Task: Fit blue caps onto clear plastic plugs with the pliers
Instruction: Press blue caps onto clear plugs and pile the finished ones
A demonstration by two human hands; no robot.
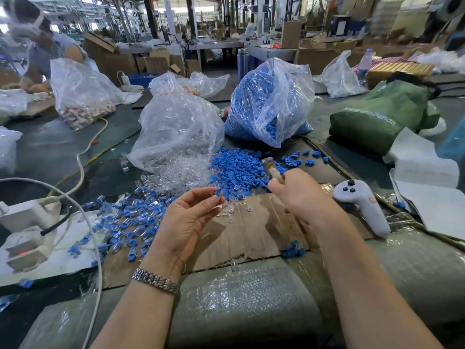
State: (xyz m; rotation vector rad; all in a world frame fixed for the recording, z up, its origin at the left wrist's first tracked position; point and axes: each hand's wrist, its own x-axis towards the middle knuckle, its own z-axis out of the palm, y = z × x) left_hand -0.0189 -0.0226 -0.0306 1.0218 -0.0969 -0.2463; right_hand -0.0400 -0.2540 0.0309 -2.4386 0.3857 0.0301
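One legible marking noted. The green fabric bag, lying to the right of the clear sack of blue caps, carries pale lettering across its near face. The readable portion is "Panda"; the characters preceding it on the same line are blurred and cannot be made out. No other text, label, number or sign is readable on any item around that bag.

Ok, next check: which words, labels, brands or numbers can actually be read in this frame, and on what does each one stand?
"Panda": pale print on the green bag; the letters before it are too blurred to read.
White controller: small red mark on its side, too small to read.
Cardboard boxes and background signs: nothing legible.
Bag of blue caps, bag of clear plugs: no print visible.
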